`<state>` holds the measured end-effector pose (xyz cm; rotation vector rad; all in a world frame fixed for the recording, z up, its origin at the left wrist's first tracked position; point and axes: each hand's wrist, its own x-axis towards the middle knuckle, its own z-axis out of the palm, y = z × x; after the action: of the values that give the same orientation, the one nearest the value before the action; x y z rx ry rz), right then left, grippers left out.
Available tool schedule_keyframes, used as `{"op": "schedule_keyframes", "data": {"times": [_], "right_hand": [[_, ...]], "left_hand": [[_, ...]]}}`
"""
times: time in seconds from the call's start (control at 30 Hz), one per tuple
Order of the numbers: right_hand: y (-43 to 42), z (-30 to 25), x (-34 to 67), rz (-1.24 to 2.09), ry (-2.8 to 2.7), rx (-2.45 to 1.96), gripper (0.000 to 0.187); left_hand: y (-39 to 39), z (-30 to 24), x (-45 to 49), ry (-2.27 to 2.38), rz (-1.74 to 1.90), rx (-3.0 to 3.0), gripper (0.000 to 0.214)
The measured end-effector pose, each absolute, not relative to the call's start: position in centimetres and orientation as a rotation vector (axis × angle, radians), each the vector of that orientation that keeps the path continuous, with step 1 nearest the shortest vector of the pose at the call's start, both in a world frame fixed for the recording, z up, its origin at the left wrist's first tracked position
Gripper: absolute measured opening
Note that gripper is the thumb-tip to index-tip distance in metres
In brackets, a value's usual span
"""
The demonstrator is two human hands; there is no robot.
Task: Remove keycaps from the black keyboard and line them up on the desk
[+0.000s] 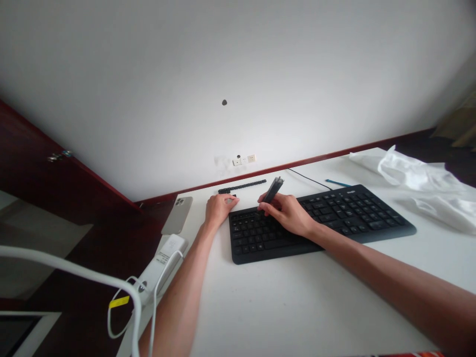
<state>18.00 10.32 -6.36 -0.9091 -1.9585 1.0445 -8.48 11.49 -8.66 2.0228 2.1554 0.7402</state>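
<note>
A black computer keyboard [357, 210] lies at a slant on the white table. Over its left half, my right hand [284, 210] is closed round a thick dark pen-shaped tool with a grey metallic upper end [274, 189]. The tool's lower end points down at the keys and is mostly hidden by my fingers. My left hand [219, 208] rests just off the keyboard's upper left corner, thumb and forefinger pinched by a small dark piece too small to name. Behind the hands lies a narrow black row of small pieces [243, 186].
A phone [177, 215] lies at the table's left edge, near a white power strip [159, 267] with a plugged-in charger and white cables. A thin blue stick [337, 183] lies behind the keyboard. Crumpled white plastic [412, 171] covers the right side. A wall stands behind.
</note>
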Motion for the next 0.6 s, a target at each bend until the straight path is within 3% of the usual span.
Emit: {"op": "schedule_keyframes", "data": {"times": [0.6], "right_hand": [[10.49,-6.67,17.94,1.074,-1.946,-0.898,0.030]], "left_hand": [[11.61,-8.60,-8.26,2.264,0.699,1.958,0.024]]}}
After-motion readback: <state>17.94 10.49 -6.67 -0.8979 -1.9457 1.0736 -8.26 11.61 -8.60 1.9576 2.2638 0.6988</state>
